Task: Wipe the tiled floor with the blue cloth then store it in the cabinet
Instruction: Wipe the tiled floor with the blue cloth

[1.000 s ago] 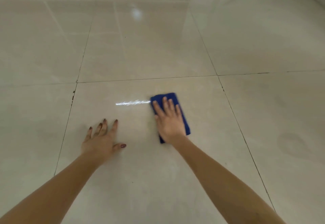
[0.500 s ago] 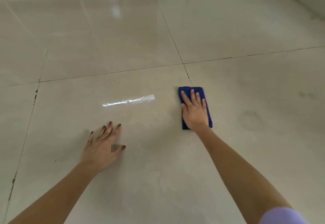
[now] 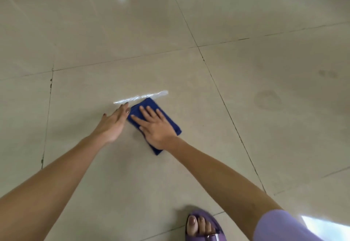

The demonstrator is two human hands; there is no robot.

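A folded blue cloth [image 3: 171, 121] lies flat on the beige tiled floor [image 3: 246, 108] near the middle of the view. My right hand [image 3: 154, 127] presses flat on top of it with fingers spread, covering most of it. My left hand [image 3: 113, 122] is at the cloth's left edge, fingers extended together, fingertips touching or nearly touching that edge. A bright wet streak [image 3: 141, 96] glints on the tile just beyond the cloth. No cabinet is in view.
Dark grout lines cross the floor. Faint smudges mark the tile at the right [image 3: 269, 99]. My foot in a purple sandal [image 3: 202, 226] stands at the bottom edge, with a purple sleeve [image 3: 280, 225] beside it.
My right hand has slid the cloth back to the left, below the wet streak. My left hand has left the floor and come up to the cloth's left edge. The view has tilted down.
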